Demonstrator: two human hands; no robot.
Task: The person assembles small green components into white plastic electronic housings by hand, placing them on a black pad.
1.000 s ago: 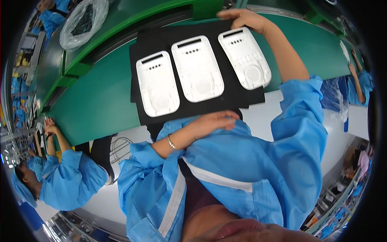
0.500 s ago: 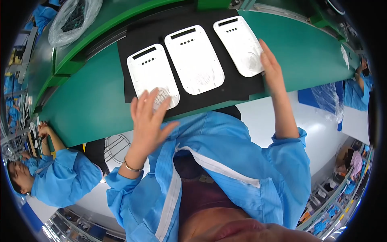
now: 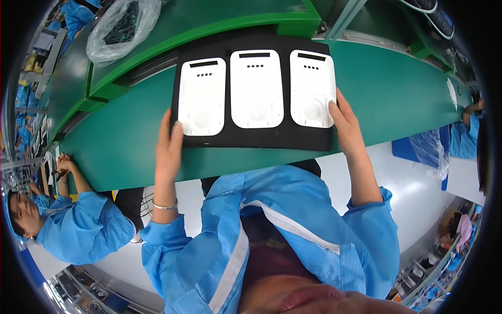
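Observation:
Three white plastic covers lie in a row on a black mat [image 3: 251, 139]: a left cover [image 3: 201, 94], a middle cover [image 3: 256, 94] and a right cover [image 3: 312, 86]. Each has rounded corners, a dark slot at the top, a few small holes below it and a round perforated patch near the bottom. My left hand [image 3: 170, 149] holds the mat's left edge, its thumb beside the left cover's lower corner. At the opposite edge my right hand [image 3: 348, 125] grips the mat, with the thumb against the right cover's side. The fingertips are partly hidden.
The mat lies on a green workbench [image 3: 130, 131] below a raised green shelf [image 3: 209, 36]. A clear plastic bag [image 3: 123, 31] of dark parts stands on the shelf. A co-worker in blue [image 3: 83, 225] sits at left. A blue bin with clear plastic [image 3: 423, 149] is at right.
My left hand has moved from over the left cover to the mat's left edge. The right cover, slanted before, now stands in line with the others. The view has shifted and turned.

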